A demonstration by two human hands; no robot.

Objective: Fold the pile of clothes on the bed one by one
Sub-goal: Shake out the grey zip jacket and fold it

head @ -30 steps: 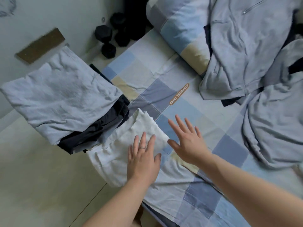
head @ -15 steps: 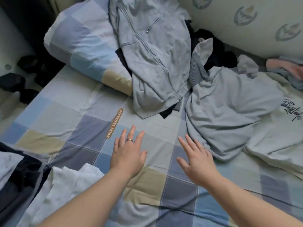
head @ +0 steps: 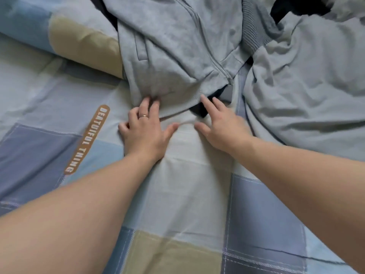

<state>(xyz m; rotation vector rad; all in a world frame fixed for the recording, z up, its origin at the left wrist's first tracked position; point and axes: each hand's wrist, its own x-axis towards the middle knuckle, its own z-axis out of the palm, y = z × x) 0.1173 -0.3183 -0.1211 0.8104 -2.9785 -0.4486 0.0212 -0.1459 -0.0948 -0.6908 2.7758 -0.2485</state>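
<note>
So the checked bedsheet (head: 187, 194) fills pretty much everything under and behind both hands, all blue, grey and tan squares. Just past the fingertips sits the pile. The grey zip jacket (head: 177, 56) is the one right in front of the left hand (head: 146, 133), with its zipper (head: 217, 66) running down toward the right hand (head: 223, 131). Off to the outer side of the right hand there's a second grey garment (head: 306, 86), all crumpled. Beyond the left hand and out to its side is a pillow (head: 79, 40) in the same checks, and the jacket is partly draped over it.

A dark garment (head: 199, 110) pokes out from under the jacket hem, right beneath the right hand's fingers. A brown printed label (head: 88, 139) lies on the sheet beside the left wrist.

Left hand: fingers laid on the jacket hem, bunching it a bit, thumb splayed on the sheet, not closed around anything. Right hand: spread and relaxed, forefinger touching the hem. There's a ring (head: 143, 116) on the left hand.
</note>
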